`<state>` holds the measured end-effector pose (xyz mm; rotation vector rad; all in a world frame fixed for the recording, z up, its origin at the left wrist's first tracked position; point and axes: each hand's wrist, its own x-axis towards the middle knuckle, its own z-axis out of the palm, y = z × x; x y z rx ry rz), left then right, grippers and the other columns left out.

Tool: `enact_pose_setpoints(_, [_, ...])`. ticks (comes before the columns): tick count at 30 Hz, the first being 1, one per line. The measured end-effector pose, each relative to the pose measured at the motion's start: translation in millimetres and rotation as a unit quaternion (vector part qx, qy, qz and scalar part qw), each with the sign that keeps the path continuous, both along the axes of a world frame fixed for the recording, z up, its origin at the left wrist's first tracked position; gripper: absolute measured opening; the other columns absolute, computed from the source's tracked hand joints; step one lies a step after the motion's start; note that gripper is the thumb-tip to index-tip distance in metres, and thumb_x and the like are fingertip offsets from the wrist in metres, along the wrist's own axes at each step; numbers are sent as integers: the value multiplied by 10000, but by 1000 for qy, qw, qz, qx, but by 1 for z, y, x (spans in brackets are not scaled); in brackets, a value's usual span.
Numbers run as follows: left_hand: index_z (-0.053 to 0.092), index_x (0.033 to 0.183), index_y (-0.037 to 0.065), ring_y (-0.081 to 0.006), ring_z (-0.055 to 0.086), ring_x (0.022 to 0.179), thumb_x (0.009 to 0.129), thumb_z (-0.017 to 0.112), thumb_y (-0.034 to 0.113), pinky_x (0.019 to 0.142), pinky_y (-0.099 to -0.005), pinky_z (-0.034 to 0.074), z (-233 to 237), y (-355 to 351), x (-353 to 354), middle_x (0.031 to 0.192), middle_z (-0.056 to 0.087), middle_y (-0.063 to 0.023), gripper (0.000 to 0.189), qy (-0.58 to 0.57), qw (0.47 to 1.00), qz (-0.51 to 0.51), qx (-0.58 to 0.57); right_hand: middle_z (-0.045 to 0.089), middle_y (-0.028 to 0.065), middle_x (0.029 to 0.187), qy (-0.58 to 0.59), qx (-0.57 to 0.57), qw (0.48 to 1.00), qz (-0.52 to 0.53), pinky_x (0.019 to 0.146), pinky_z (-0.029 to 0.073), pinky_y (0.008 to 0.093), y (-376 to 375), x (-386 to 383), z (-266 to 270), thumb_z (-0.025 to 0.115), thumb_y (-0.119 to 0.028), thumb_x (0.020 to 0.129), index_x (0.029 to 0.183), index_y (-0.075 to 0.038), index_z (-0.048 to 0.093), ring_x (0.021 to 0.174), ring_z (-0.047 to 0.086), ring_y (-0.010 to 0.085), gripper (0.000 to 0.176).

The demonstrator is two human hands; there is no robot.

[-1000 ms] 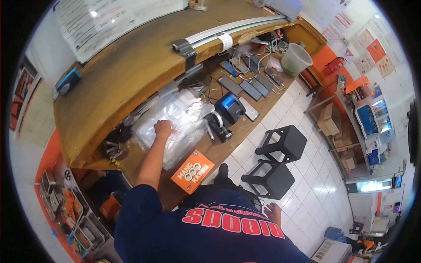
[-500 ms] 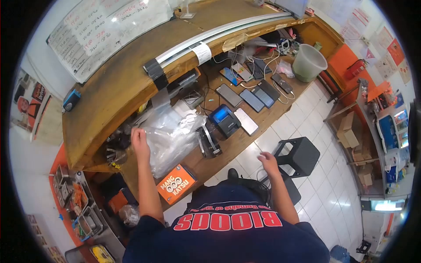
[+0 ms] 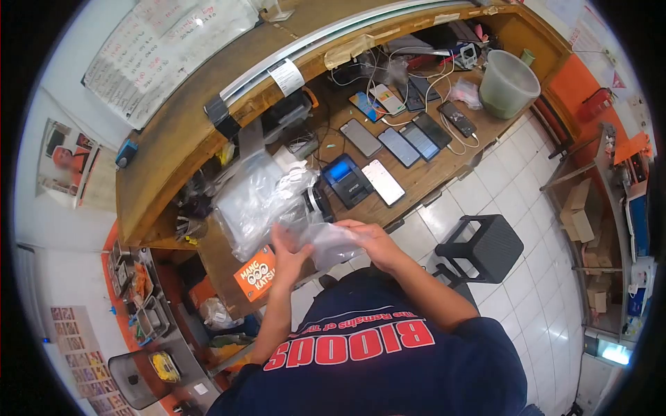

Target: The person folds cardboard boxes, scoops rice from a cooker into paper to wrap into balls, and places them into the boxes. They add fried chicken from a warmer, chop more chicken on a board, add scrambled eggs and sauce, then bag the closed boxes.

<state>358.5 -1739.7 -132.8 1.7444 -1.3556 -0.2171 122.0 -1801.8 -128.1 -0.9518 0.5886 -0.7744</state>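
Observation:
A clear plastic bag (image 3: 334, 249) stretches between my two hands, just off the table's front edge. My left hand (image 3: 288, 253) grips the bag's left side, thumb and fingers closing on the film. On the other side, my right hand (image 3: 374, 244) pinches the bag's right edge. An orange box (image 3: 255, 274) lettered "Mang Katsu" lies close to my left wrist, partly covered by it. Beyond my hands a heap of clear plastic bags (image 3: 253, 201) spreads over the table. A small black printer (image 3: 347, 182) with a blue-lit top stands right of the heap.
Several phones (image 3: 399, 147) and white cables lie on the wooden table (image 3: 326, 149). A translucent bucket (image 3: 510, 83) stands at its far right end. The raised wooden counter (image 3: 166, 159) curves along the back. A black stool (image 3: 485, 243) stands on the tiled floor to the right.
My left hand has come from the bag heap toward me, and my right hand has moved in from the right. A clear bag is now held between them. The view has shifted slightly.

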Motion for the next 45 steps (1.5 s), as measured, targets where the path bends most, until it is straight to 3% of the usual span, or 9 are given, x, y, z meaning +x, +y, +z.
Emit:
enact_pose_setpoints(3, [516,1393,18,-127,661,987,911,712,52,804,-251,517,-26,1,6,1197,682,-72,521,602,717,-212,279,607,147,1373,-47,40,998,-7,1043,443,335,8,-17,4,611,-129,986,1216,72,689,1235,581,212,316])
enact_pose_setpoints(8, [649,1206,49,-173,629,966,890,730,116,834,-318,497,-55,-7,23,1166,662,-84,332,550,751,-208,300,684,168,1252,-43,78,986,-140,998,498,345,15,-61,28,649,-175,971,1248,108,650,1120,666,244,396])
enact_pose_setpoints(11, [367,1514,25,-391,369,1425,725,837,248,1128,-447,348,-50,-7,0,1499,431,-242,945,-172,941,-152,250,711,141,1189,-18,16,993,-118,963,492,335,19,-84,6,635,-219,989,1249,55,681,1051,661,216,380])
enact_pose_setpoints(14, [240,1587,59,-309,487,1333,810,769,122,1071,-391,429,12,-16,-44,1431,511,-196,942,381,773,-424,280,709,124,1173,0,65,996,-69,880,529,331,27,-90,30,640,-245,993,1260,44,674,990,670,200,396])
enact_pose_setpoints(20, [288,1573,51,-171,626,1010,859,706,45,947,-316,484,-57,-54,-55,1047,675,-54,828,602,635,-339,345,708,127,1164,-58,56,984,-159,863,548,323,30,-105,58,636,-188,972,1286,46,649,1012,675,200,392])
enact_pose_setpoints(24, [33,1629,46,-302,297,1492,801,747,75,1220,-388,246,1,-39,-79,1605,306,-204,1093,98,897,-398,164,693,189,1219,-73,53,985,-144,891,562,358,27,-116,44,613,-191,952,1312,96,600,1086,686,261,461])
enact_pose_setpoints(28, [36,1633,48,-277,168,1540,841,792,173,1244,-365,153,30,-57,-84,1662,204,-166,1102,450,605,-543,371,701,159,1177,-31,60,993,-96,901,561,362,23,-112,28,638,-135,867,1316,81,607,1051,688,239,499])
enact_pose_setpoints(43, [472,1472,7,-351,562,1277,947,699,330,1077,-427,462,-43,-104,-61,1393,571,-194,657,372,724,-496,303,641,-6,849,25,-85,986,-144,636,453,293,-26,-111,-101,635,-168,904,1028,-61,711,761,561,118,180])
enact_pose_setpoints(45, [500,1449,-5,-373,605,1232,971,671,361,1050,-440,493,-83,-106,-36,1346,611,-202,625,418,751,-403,314,689,66,1173,-57,3,982,-178,978,484,343,-20,-117,-87,580,-130,895,1224,-20,658,1103,624,181,356])
